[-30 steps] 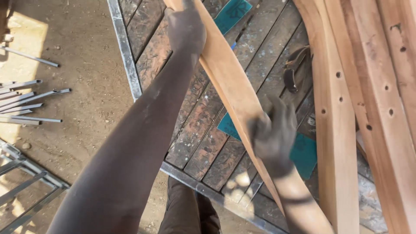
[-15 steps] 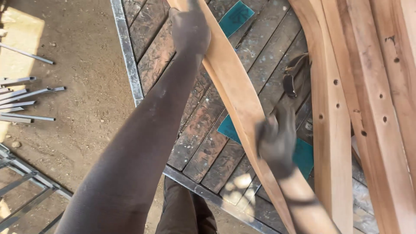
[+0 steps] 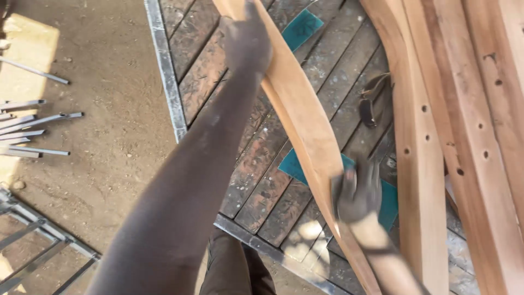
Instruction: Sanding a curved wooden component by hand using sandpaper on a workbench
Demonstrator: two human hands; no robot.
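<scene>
Over a platform of dark wooden planks (image 3: 262,164) with a grey metal frame, a person works on a long curved wooden piece (image 3: 305,125). It lies slanted from the top of the view down to the lower right. The left hand (image 3: 245,41) is closed over its upper part and holds it steady. The right hand (image 3: 357,191) presses on the lower part with the fingers bent; it is blurred, and I cannot tell if something is under the palm. The curved piece looks pale and smooth where it shows, so I judge the rubbing is well along, but how much is left I cannot say. I count at least three more curved wooden pieces (image 3: 415,164) with drilled holes at the right, two green sheets (image 3: 303,27) on the planks, and about seven thin metal rods (image 3: 38,120) on the dirt floor (image 3: 103,125).
</scene>
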